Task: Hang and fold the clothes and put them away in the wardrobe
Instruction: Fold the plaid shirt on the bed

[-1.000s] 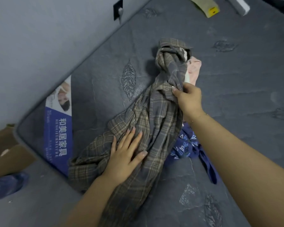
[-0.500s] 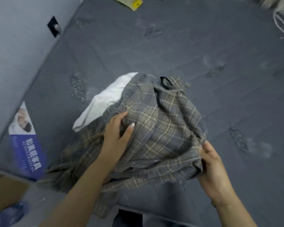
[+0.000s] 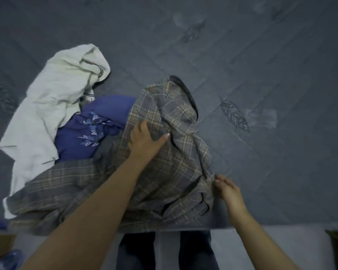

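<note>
Plaid shirt (image 3: pixel 170 172) heaped at mattress (image 3: pixel 261 75) near edge; left hand (image 3: pixel 144 141) grips its upper folds, right hand (image 3: pixel 227 189) pinches its right hem. Blue garment (image 3: pixel 94 125), white garment (image 3: pixel 53 98) left of shirt. No legible text.

Both forearms bare, no sleeves in view. left hand (image 3: pixel 144 141), right hand (image 3: pixel 229 191): no rings. Dark trousers (image 3: pixel 195 250).
</note>
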Demonstrator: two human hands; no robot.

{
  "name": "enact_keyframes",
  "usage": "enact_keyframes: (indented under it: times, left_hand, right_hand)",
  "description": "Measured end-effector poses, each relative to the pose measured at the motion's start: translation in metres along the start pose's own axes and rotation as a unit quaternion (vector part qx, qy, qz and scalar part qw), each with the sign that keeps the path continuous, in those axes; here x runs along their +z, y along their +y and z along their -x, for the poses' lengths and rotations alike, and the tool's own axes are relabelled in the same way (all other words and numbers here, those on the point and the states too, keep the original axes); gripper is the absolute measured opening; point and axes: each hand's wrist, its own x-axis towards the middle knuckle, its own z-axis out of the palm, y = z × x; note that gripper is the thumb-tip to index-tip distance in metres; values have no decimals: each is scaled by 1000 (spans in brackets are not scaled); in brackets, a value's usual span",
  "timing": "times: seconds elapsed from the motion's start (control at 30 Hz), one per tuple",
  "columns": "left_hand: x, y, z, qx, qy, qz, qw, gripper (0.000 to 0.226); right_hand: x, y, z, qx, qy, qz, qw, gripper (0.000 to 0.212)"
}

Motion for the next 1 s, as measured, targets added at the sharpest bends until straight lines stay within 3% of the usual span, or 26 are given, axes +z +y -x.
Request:
enact_keyframes:
  times: [0.07, 0.13, 0.2, 0.3, 0.43, 0.5, 0.57, 0.63, 0.7, 0.77, 0.83, 0.9, 1.0]
  left_hand:
    - [8, 6, -9, -34, 103, -11, 994, 94]
    - [12, 8, -23, -59, 160, 44, 984, 100]
    - [12, 8, -41, -90, 137, 126, 978, 98]
    - [8, 9, -61, -117, 59, 195, 972, 68]
    - [4, 10, -52, -60, -15, 292, 954, 29]
    - [-3, 11, -37, -59, -24, 347, 936, 18]
    - [-18, 8, -22, -82, 2, 432, 898, 15]
    - [-38, -6, -9, -121, 29, 502, 856, 22]
    - [-59, -28, 5, -191, 16, 532, 824, 40]
    - [-76, -54, 18, -247, 10, 525, 815, 47]
    - [-87, -77, 29, -281, 26, 503, 817, 44]
    - [-94, -95, 37, -287, 50, 492, 821, 41]
    - [-98, -117, 40, -260, 71, 489, 830, 30]
  right_hand:
    - [3, -12, -22, -31, -9, -14, 999, 24]
    - [11, -30, -44, -54, -29, -30, 998, 28]
    - [25, -50, -63, -70, -73, -29, 994, 23]
    - [47, -74, -82, -87, -146, -25, 985, 22]
    - [62, -87, -87, -74, -180, -33, 980, 21]
    - [65, -82, -74, -158, -155, -38, 974, 13]
    - [63, -69, -52, -312, -74, 22, 947, 14]
    - [59, -54, -29, -439, -10, 126, 889, 18]
    - [55, -38, -11, -507, -23, 231, 830, 24]
    - [55, -22, -1, -514, -92, 289, 802, 31]
    - [58, -10, 8, -461, -170, 271, 828, 36]
    - [64, -7, 14, -367, -192, 207, 886, 29]
    - [74, -16, 6, -329, -84, 150, 929, 15]
